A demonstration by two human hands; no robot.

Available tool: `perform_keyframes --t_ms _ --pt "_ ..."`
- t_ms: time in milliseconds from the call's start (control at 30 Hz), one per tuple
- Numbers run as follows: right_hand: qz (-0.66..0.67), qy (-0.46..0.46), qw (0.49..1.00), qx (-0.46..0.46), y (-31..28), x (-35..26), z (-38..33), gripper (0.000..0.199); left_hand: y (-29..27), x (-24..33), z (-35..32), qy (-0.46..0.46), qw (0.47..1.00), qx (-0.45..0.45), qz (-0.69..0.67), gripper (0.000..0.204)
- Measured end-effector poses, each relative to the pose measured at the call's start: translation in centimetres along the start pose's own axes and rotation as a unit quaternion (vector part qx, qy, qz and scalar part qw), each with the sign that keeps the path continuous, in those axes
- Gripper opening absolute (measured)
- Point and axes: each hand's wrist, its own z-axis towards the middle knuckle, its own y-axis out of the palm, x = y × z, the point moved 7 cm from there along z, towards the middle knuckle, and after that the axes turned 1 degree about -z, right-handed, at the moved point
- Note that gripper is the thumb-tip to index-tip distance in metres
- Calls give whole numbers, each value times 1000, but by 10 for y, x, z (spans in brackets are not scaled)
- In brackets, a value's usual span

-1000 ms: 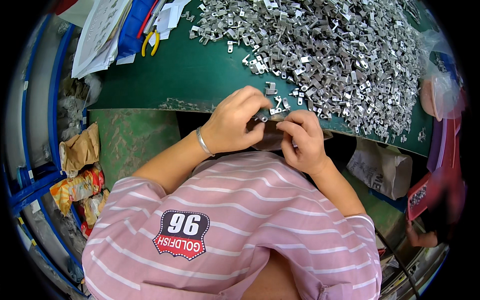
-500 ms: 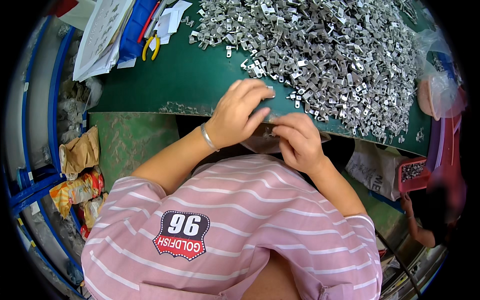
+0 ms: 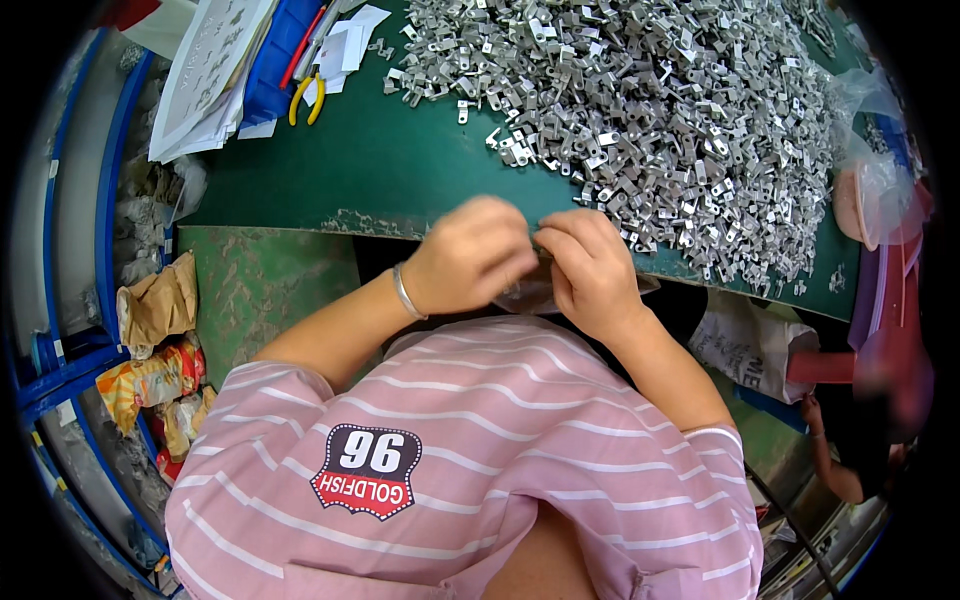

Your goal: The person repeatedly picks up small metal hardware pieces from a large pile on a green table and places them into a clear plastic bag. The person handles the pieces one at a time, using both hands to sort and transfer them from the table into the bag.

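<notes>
My left hand (image 3: 474, 256), with a silver bangle at the wrist, is at the near table edge, its fingers curled in and smeared by motion. Close on its right, my right hand (image 3: 592, 268) has thumb and fingers pressed together. Whatever either hand holds is hidden or too small to name. A large heap of small silver metal brackets (image 3: 660, 130) with holes in them lies on the green table (image 3: 330, 180) beyond the hands. Below the table edge, between my hands, part of a bag or container (image 3: 530, 296) shows.
Yellow-handled pliers (image 3: 307, 98), a blue bin (image 3: 272, 75) and papers (image 3: 205, 80) lie at the far left. Blue shelving (image 3: 110, 170) stands left. Right are a clear plastic bag (image 3: 885, 185), a white sack (image 3: 745, 345) and another person's arm (image 3: 835, 465).
My left hand has drawn back from a bracket on the table toward my right hand, its fingers curling in. At the right, the other person's red tray has tilted or turned.
</notes>
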Motion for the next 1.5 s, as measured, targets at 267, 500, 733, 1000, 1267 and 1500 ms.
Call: perform_keyframes --t_ms 267,500,733,1000,1267,1500 --pt "-275 -27 961 -8 32 7 59 40 -11 -58 32 -152 970 42 187 34" --pt "-132 7 989 -72 12 -3 23 44 0 -30 12 -137 990 6 39 35" --pt "2 111 988 106 -36 18 -17 43 0 -25 9 -134 991 0 -8 16" --pt "-39 61 996 42 -5 10 1 36 -4 -30 7 -222 965 106 -86 18" --pt "41 14 998 36 -12 2 -23 32 -2 0 5 -47 995 -50 -75 22" --pt "-108 60 989 86 -22 11 -12 29 14 -6 18 -81 995 -27 43 38"
